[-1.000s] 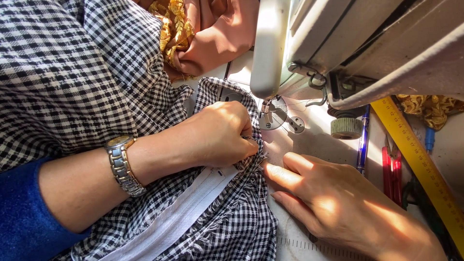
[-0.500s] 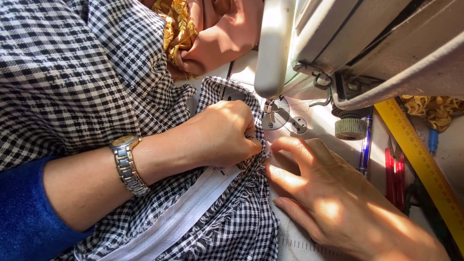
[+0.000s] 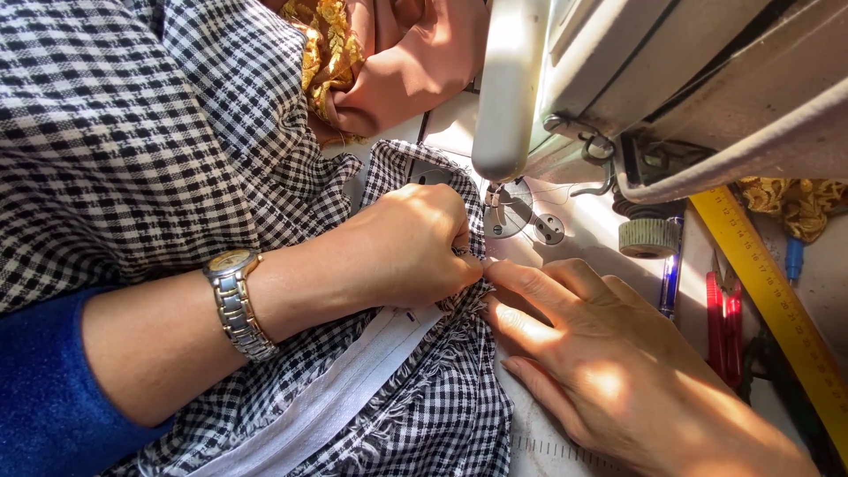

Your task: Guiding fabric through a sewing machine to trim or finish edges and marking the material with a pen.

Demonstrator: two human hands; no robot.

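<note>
Left hand point(image 3: 402, 252) fingers pinched together on checked fabric point(image 3: 424, 406) beside presser foot point(image 3: 495, 199). Right hand point(image 3: 618, 371) flat, fingers slightly apart, touching the fabric edge.

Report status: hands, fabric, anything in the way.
Left hand pinching checked fabric at presser foot. Right hand flat beside it, fingertips on the fabric edge. Nothing blocking.
</note>
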